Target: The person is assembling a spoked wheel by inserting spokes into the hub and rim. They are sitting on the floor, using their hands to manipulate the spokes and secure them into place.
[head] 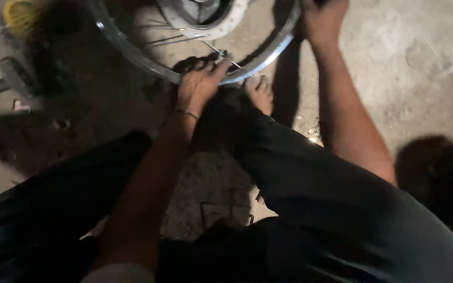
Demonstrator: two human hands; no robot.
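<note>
Dim, gritty concrete floor (410,57), with a metal wheel rim (268,55) standing on it at the far edge, thin spokes (176,39) running to a pale hub (205,23). Left hand (199,84) pinching a spoke at the rim's lower edge beside a bare foot (259,91); right hand (323,18) clenched on the rim's right side.

Two hands work here, the left hand (201,84) and the right hand (323,18), on one metal wheel rim (268,57) with one bare foot (259,91) just beside the left grip.
</note>
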